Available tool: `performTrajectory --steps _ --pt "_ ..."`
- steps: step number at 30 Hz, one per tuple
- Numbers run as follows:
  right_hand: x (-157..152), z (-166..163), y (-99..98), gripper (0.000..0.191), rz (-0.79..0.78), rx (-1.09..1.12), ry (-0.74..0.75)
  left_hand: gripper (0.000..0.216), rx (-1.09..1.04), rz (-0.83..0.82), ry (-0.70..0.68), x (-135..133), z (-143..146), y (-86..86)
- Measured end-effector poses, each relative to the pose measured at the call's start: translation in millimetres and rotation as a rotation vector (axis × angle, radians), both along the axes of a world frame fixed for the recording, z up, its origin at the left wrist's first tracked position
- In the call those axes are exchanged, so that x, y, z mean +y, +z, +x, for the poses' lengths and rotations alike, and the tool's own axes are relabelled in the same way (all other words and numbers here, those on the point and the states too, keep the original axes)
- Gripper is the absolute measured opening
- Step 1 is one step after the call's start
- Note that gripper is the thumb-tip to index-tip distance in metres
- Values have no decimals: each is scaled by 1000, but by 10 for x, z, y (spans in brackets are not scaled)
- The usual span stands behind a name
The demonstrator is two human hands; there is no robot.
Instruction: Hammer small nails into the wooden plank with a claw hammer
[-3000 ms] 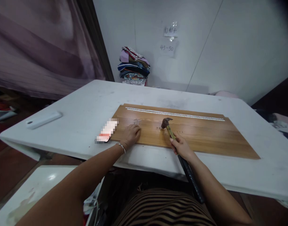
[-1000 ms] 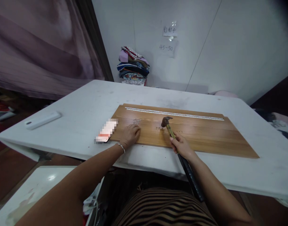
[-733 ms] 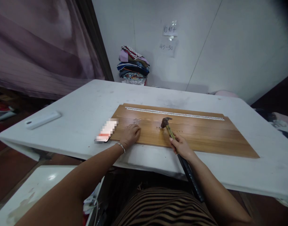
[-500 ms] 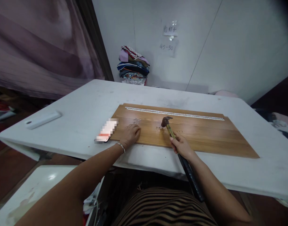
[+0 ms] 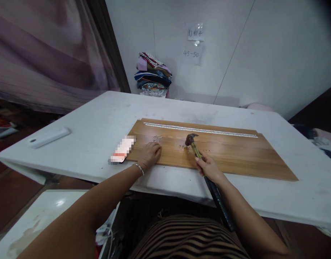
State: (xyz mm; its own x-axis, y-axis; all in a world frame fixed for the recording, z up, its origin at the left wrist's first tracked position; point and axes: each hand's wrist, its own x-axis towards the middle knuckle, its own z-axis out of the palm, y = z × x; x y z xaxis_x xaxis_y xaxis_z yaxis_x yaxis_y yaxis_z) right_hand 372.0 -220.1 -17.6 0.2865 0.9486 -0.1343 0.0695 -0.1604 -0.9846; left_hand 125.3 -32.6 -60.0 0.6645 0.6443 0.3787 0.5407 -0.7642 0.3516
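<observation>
– one hammer (image 5: pixel 216 197): where is it?

– in the right hand (image 5: pixel 209 169), fingers wrapped round its handle, the head over the middle of the wooden board (image 5: pixel 243 158), among small dark dots (image 5: pixel 182 146). whether it touches the wood, i can't tell.

– and the left hand (image 5: pixel 150 154)?

– it rests on the board, fingers curled, just beside some thin nails (image 5: pixel 158 138); i can't tell whether they pinch anything.

– what has just changed?

– nearly nothing. hammer and hands match the last few seconds, so i'd call it a pause, not a blow.

– further out?

– two white strips (image 5: pixel 200 130) along the board's far side, a blurred phone (image 5: pixel 123 149) at its left end, the white table (image 5: pixel 92 118) beneath, a clothes pile (image 5: pixel 153 75) beyond.
</observation>
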Motion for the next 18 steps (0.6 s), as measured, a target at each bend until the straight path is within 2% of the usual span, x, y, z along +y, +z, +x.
performTrajectory --steps 18 --pt "5 -3 13 69 -11 11 -2 21 5 -4 8 6 0 -10"
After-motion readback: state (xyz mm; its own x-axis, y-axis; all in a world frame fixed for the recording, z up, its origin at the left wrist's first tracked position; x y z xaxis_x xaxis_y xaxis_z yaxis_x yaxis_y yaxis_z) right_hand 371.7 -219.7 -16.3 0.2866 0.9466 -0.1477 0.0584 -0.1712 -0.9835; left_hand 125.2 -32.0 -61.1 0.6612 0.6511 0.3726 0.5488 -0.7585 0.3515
